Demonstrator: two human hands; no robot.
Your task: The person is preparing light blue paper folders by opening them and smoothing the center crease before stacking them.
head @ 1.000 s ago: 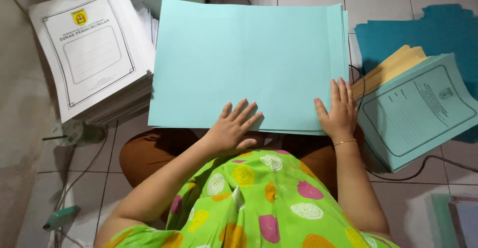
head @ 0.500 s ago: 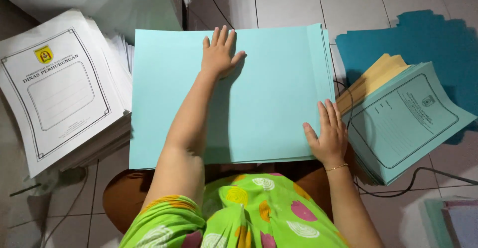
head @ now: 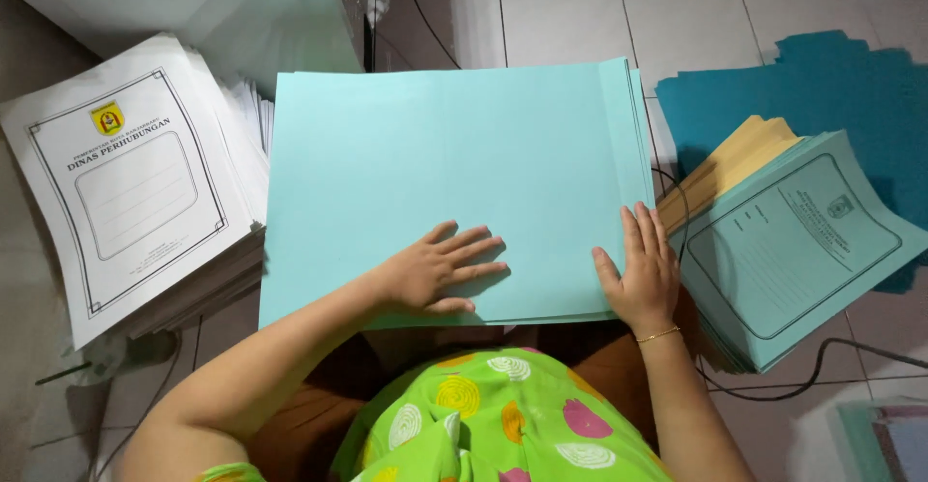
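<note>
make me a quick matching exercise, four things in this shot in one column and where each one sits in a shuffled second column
Things:
1. left hand
2. right hand
3. white printed stack
4. dark blue sheets

Places:
A. on the floor at far right, partly under other paper
B. flat on the middle of the light blue sheets
C. left of the light blue sheets
D. at their lower right edge

Pairs: 1-B, 2-D, 3-C, 4-A

A single head-worn camera looks almost straight down from above the person's lap, close over the tiled floor. The top of the frame points away from the person. The light blue paper stack fills the middle; no second view shares the scene.
</note>
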